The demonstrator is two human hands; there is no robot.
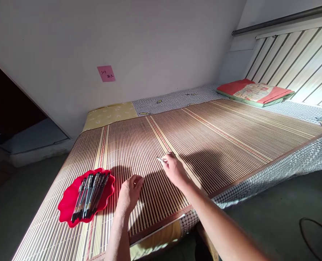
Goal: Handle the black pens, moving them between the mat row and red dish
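Note:
My right hand (175,170) is closed on a slim, pale pen (161,159). The pen's end points left over the bamboo mat (199,145), and the rest of it is hidden by my fingers. Nearer to me and to the left, my left hand (130,192) hovers low over or rests on the mat. Its fingers are loosely curled with a gap at the thumb, and nothing shows in them. Left of that hand, a red scalloped plate (68,197) holds several black-and-clear pens (89,195) lying side by side.
The mat covers a bed with a checked sheet (174,98). Folded red floral bedding (255,92) lies by the white slatted headboard (299,61). A pink note (105,73) is stuck on the wall. A dark cable (313,224) lies on the floor at right.

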